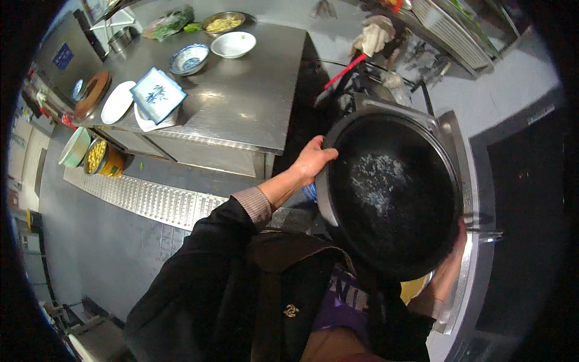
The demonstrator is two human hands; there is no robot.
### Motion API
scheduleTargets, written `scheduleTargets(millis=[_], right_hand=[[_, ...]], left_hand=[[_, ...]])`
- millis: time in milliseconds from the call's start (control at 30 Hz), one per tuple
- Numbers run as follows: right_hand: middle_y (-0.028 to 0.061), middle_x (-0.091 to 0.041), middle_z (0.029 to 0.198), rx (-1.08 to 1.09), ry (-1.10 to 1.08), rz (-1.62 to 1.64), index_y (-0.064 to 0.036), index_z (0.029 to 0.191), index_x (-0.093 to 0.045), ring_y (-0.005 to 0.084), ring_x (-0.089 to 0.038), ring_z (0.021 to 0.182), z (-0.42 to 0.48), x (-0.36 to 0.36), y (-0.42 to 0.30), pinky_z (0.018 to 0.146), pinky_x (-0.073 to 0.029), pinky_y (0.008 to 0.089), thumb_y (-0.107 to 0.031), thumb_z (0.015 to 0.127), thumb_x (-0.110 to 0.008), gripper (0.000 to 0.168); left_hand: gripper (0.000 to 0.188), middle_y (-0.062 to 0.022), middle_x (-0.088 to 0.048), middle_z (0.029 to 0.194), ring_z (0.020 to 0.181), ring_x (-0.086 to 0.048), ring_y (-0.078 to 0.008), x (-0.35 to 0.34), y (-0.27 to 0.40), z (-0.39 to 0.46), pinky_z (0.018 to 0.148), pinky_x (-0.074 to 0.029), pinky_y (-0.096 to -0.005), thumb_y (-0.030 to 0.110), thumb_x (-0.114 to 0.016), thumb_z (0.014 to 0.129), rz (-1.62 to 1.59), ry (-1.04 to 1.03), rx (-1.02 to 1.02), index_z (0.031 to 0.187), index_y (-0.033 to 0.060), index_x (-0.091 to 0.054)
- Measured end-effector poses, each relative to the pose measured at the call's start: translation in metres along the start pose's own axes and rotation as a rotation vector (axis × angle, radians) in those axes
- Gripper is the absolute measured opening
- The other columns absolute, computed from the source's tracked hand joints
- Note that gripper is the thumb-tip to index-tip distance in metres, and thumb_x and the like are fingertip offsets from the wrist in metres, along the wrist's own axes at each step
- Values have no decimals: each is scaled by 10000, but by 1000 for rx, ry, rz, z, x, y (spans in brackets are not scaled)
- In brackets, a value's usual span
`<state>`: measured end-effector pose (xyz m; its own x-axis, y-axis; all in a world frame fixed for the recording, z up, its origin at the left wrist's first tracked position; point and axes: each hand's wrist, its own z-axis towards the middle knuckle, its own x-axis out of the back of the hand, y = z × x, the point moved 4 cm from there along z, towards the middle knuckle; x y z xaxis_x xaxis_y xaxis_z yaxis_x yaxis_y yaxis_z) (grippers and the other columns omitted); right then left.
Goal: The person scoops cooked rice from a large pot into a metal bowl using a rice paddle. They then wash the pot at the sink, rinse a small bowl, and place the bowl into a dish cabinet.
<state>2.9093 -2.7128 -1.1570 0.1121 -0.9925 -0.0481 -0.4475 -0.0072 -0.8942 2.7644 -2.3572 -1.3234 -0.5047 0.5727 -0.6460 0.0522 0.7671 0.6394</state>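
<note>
A large, round, dark pot (407, 240) is tilted in front of me, held between my two hands. White specks, perhaps rice grains or bits of foam, lie scattered on its inner bottom (379, 178). My left hand (314, 160) grips the left rim, with the thumb over the edge. On the lower right side, my right hand (445, 269) supports the outside of the pot; its fingers are partly hidden behind it. The edge of a metal sink or basin (468, 267) shows beyond the pot, and something yellow (414, 289) is partly visible below.
A stainless steel table (244, 104) at left carries bowls (189, 59), a square patterned dish (158, 95), an oval plate (118, 102) and a basin of pale food (224, 23). On the floor stand a bucket (113, 163) and a tub (74, 147), near a metal drain grate (167, 203).
</note>
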Motion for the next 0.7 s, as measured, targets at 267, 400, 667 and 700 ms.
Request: scheduleTargets(millis=[267, 400, 667, 700], right_hand=[[82, -587, 1005, -123, -325, -103, -9, 1046, -579, 187, -538, 935, 106, -96, 111, 844, -416, 323, -325, 842, -529, 379], [85, -593, 1036, -152, -485, -102, -1, 1063, -574, 203, -544, 949, 127, -208, 148, 861, -417, 322, -318, 829, -549, 395], [90, -621, 924, 198, -534, -514, 39, 956, -619, 192, -577, 818, 222, -280, 151, 732, -449, 312, -221, 871, -510, 295], [87, -622, 911, 550, -590, -706, 38, 947, -623, 186, -578, 801, 274, -275, 152, 708, -451, 310, -232, 867, -521, 299]], left_hand=[[377, -125, -590, 899, 812, -570, -197, 125, 130, -29, 744, -461, -296, 50, -554, 714, 192, 194, -261, 1067, -53, -472], [368, -153, -595, 921, 798, -578, -219, 204, 164, -40, 756, -478, -311, 41, -537, 703, 172, 319, -291, 1052, -63, -483], [441, -144, -578, 947, 856, -544, -199, 284, 90, -4, 780, -436, -321, 145, -582, 719, 329, 564, -402, 1099, -49, -466], [407, -128, -576, 909, 821, -539, -181, 290, 85, 2, 750, -441, -306, 116, -570, 717, 287, 604, -450, 1076, -46, -468]])
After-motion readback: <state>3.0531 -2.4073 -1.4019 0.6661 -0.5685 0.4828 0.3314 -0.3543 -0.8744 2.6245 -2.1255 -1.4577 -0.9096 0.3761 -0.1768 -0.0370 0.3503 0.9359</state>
